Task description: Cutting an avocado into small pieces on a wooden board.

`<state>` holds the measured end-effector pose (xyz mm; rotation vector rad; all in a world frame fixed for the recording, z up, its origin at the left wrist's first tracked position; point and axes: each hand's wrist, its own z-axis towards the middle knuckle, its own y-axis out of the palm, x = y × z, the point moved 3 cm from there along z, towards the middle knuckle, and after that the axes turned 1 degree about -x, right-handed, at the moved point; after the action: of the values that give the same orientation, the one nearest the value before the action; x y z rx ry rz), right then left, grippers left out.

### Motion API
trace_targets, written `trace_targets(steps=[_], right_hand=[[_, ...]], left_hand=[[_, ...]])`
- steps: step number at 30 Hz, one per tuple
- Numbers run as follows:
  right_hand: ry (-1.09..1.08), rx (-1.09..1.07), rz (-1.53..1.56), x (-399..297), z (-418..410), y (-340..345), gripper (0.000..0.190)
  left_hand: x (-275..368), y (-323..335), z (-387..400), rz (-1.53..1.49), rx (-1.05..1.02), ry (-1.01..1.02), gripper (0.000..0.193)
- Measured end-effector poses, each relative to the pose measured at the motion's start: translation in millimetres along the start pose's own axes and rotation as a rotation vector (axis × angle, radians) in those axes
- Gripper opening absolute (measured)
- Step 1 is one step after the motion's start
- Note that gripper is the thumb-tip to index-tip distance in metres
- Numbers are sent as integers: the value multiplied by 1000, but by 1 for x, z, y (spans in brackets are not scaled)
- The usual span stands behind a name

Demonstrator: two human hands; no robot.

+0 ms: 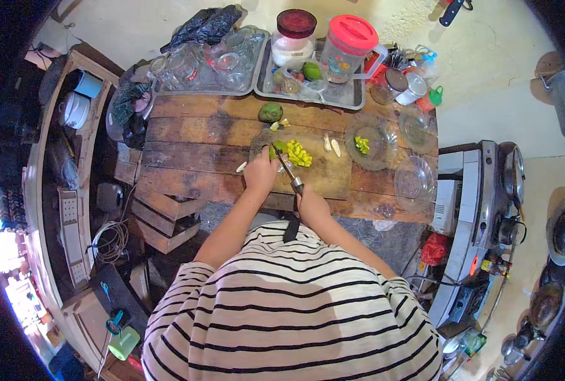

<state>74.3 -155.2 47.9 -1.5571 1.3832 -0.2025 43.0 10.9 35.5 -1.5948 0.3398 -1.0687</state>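
My left hand [261,170] presses a green-skinned piece of fruit, probably mango [274,152], onto a wooden cutting board [330,178]. In my right hand [313,205] is the dark handle of a knife [287,166]; its blade points away from me and meets the fruit piece. Right of the blade lies a heap of chopped yellow fruit [299,153]. Two pale slivers [331,145] rest farther right on the board. Beyond the board sits a whole green fruit [270,112], with yellow scraps [279,125] close by. A glass plate [382,159] holds some yellow-green pieces [362,145].
Two more glass plates [415,178] [416,131] stand along the right of the wooden table [182,162]. At the back are a tray of glassware [206,90] and another tray [311,99] with a red-lidded pitcher [349,50]. A stove [487,190] is at right.
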Motion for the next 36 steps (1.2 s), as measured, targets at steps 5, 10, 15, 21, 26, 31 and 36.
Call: trace_targets(steps=[5, 10, 15, 21, 26, 31, 36], right_hand=[[10, 4, 6, -1, 12, 3, 31], [11, -61, 41, 10, 8, 6, 27], [-41, -4, 0, 16, 7, 9, 30], [1, -7, -21, 13, 13, 10, 29], [-11, 38, -35, 16, 13, 13, 31], [-108, 79, -10, 23, -3, 9, 30], [-14, -42, -48, 27, -3, 6, 28]], left_hand=[[5, 0, -1, -13, -76, -19, 40], [3, -2, -3, -11, 6, -7, 38], [6, -5, 0, -34, -92, -53, 41], [6, -7, -2, -11, -94, -59, 40], [3, -5, -8, -44, -70, -102, 39], [-5, -3, -6, -120, -61, -189, 40], [-1, -2, -7, -85, -97, -161, 40]])
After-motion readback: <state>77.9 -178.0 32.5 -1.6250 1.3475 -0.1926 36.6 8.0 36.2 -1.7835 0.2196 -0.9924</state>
